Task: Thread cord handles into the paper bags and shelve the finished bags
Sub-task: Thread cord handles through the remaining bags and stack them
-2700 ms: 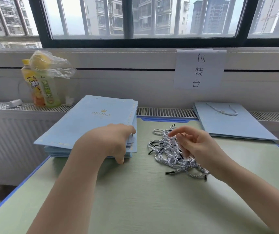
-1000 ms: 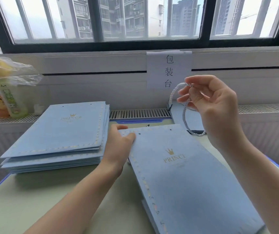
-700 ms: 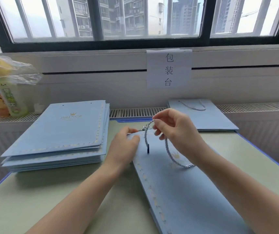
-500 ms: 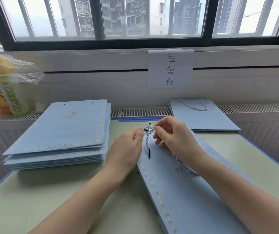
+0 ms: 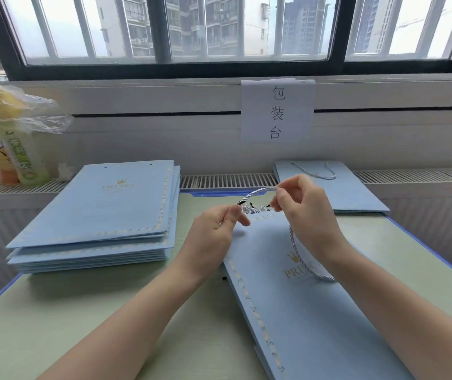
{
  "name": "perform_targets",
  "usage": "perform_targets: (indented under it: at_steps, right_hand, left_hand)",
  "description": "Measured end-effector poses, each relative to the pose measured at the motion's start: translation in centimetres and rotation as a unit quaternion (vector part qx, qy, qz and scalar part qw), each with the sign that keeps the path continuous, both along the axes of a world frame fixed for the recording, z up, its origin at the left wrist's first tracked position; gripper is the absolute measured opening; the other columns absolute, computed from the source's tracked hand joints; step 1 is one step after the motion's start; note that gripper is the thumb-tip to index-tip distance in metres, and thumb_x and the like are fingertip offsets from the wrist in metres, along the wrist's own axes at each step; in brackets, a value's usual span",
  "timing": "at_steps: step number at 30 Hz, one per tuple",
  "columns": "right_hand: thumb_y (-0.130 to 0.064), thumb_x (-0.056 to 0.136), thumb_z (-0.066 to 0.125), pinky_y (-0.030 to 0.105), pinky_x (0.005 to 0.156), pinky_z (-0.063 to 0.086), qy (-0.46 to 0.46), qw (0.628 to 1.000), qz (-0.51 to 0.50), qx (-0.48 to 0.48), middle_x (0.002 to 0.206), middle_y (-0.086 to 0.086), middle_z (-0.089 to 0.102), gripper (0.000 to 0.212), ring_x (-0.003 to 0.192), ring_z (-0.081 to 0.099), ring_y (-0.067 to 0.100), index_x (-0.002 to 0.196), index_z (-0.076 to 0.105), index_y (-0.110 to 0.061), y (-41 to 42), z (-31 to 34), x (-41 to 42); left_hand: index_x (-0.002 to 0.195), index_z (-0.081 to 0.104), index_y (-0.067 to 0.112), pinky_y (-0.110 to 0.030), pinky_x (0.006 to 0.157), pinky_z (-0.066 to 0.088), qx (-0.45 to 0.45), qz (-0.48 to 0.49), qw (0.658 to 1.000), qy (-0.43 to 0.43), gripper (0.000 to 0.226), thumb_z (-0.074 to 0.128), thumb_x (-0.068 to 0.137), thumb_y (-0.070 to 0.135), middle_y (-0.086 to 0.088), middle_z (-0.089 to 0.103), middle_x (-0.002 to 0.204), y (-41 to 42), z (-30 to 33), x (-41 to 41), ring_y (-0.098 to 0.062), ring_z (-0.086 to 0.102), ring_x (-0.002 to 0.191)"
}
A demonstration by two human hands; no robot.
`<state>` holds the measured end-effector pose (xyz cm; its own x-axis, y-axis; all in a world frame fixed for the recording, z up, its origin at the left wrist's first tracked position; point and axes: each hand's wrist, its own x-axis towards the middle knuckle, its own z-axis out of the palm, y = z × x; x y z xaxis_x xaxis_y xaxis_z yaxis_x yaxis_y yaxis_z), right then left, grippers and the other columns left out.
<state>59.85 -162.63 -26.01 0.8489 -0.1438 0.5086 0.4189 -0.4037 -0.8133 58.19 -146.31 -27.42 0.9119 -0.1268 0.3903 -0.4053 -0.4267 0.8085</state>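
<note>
Flat blue paper bag [image 5: 288,311] lies on the green surface [image 5: 96,325], top edge away from the person, both hands working at that edge

Left hand [image 5: 214,231] pinches one black-tipped end of the white cord [image 5: 260,191] between thumb and forefinger. Right hand [image 5: 307,212] pinches the same cord further along, fingers curled round it; the rest of the cord hangs down in a loop across the bag face. Cannot tell whether the tip has entered a hole, the fingers hide that spot

Handling, as a judgement: cord is soft, twisted and light, flops wherever it is not held, so best taken right behind the stiff black tip to steer it. Bag is thin card, light, creases easily; hold it flat near the punched top edge, not by a corner

Stack of unthreaded bags [image 5: 104,212] sits to the left, two holes showing at the top sheet's far edge. One finished bag [image 5: 337,187] with its handle in place lies on the ledge behind, right

Writing: gold crown and "PRINCE" on the bags. Paper sign [image 5: 277,111] on the wall reads 包装台. Drink bottles [image 5: 14,149] far left, labels not legible
</note>
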Motion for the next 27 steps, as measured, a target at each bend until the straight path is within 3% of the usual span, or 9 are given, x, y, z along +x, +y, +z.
perform_targets:
  at_steps: [4, 9, 12, 15, 19, 24, 27]
  right_hand:
    - [-0.008, 0.096, 0.047, 0.025, 0.069, 0.047, -0.003, 0.996, 0.004, -0.089, 0.078, -0.004, 0.066, 0.016, 0.077, 0.062, 0.012, 0.095, 0.059, -0.017, -0.3, -0.4, 0.2]
    - [-0.015, 0.093, 0.055, 0.025, 0.089, 0.041, -0.050, 0.961, 0.042, -0.268, 0.113, -0.003, 0.061, 0.027, 0.104, 0.053, 0.012, 0.120, 0.058, -0.019, -0.1, -0.7, 0.1]
    - [-0.020, 0.093, 0.058, 0.022, 0.088, 0.039, -0.072, 0.940, 0.115, -0.314, 0.110, -0.002, 0.063, 0.026, 0.103, 0.054, 0.014, 0.118, 0.060, -0.017, 0.9, -1.4, 0.0]
    - [-0.018, 0.094, 0.056, 0.022, 0.088, 0.033, -0.061, 0.926, 0.109, -0.356, 0.106, 0.004, 0.059, 0.024, 0.104, 0.049, 0.021, 0.116, 0.062, -0.012, 1.5, -2.2, 0.3]
    - [-0.015, 0.091, 0.060, 0.025, 0.082, 0.035, -0.073, 0.937, 0.101, -0.326, 0.100, 0.004, 0.059, 0.014, 0.097, 0.050, 0.021, 0.103, 0.065, -0.010, 1.5, -2.2, 0.7]
    - [-0.014, 0.090, 0.061, 0.031, 0.078, 0.041, -0.109, 0.939, 0.082, -0.316, 0.095, 0.001, 0.056, 0.004, 0.092, 0.050, 0.023, 0.090, 0.059, -0.011, 1.5, -2.2, 0.5]
    - [-0.013, 0.091, 0.058, 0.034, 0.083, 0.048, -0.092, 0.968, 0.086, -0.218, 0.097, -0.001, 0.065, 0.008, 0.094, 0.059, 0.016, 0.086, 0.053, -0.017, 1.4, -1.2, -0.1]
  left_hand:
    - [0.075, 0.067, 0.017, -0.013, 0.058, 0.034, -0.005, 0.026, 1.000, -0.007, 0.038, 0.042, 0.100, 0.032, 0.018, 0.056, 0.065, 0.1, -0.2, 0.2, 0.004, 0.051, 0.064]
    - [0.069, 0.064, 0.020, -0.015, 0.061, 0.035, 0.021, 0.032, 0.999, -0.035, 0.035, 0.047, 0.099, 0.025, 0.015, 0.060, 0.068, 0.2, -0.7, 0.6, 0.004, 0.053, 0.068]
    - [0.070, 0.065, 0.021, -0.020, 0.064, 0.040, 0.030, 0.029, 0.998, -0.054, 0.033, 0.048, 0.098, 0.020, 0.009, 0.064, 0.069, 0.3, -0.8, 0.7, -0.001, 0.055, 0.068]
    - [0.072, 0.066, 0.026, -0.020, 0.068, 0.045, 0.019, 0.035, 0.998, -0.039, 0.031, 0.050, 0.097, 0.017, 0.011, 0.067, 0.071, 0.4, -0.9, 0.9, -0.002, 0.060, 0.069]
    - [0.075, 0.069, 0.020, -0.015, 0.064, 0.044, 0.020, 0.047, 0.998, -0.028, 0.027, 0.052, 0.096, 0.015, 0.011, 0.068, 0.073, 0.3, -0.9, 0.9, -0.001, 0.062, 0.069]
    - [0.088, 0.068, 0.018, -0.012, 0.071, 0.045, 0.028, 0.062, 0.997, -0.039, 0.018, 0.053, 0.093, 0.007, 0.006, 0.069, 0.085, 0.2, -0.5, 0.6, -0.005, 0.063, 0.080]
    - [0.108, 0.068, 0.011, -0.009, 0.078, 0.038, 0.077, 0.087, 0.991, -0.062, 0.022, 0.052, 0.094, 0.008, 0.004, 0.066, 0.100, 0.2, -0.2, 0.4, -0.007, 0.058, 0.093]
